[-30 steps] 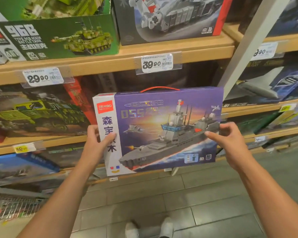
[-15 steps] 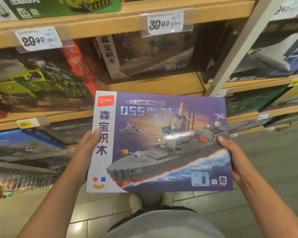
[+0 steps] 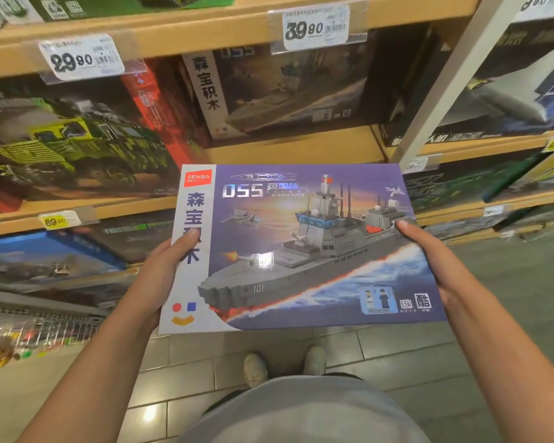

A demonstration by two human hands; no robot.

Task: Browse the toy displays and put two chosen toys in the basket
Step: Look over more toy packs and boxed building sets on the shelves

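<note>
Across the whole background run the wooden shelves (image 3: 205,30), stacked with boxed building sets and tagged with prices, a 29.90 label (image 3: 80,57) on the left and a 39.90 label (image 3: 315,27) further right. Out front, clear of the shelving and over the tiled floor (image 3: 397,362), sits the star of the show: the purple warship box (image 3: 301,247), tipped face-up toward the camera, likely so the artwork and print can be read. Left hand (image 3: 160,279) grips the white-striped edge, thumb laid over the front, fingers hidden underneath. Right hand (image 3: 435,266) clasps the opposite edge the same way, thumb on top. One hand at each end keeps a wide, flat carton level. Down low, two shoes (image 3: 283,362) peek out below the box. No basket in sight, so this one looks to be under inspection, not yet dropped in.
</note>
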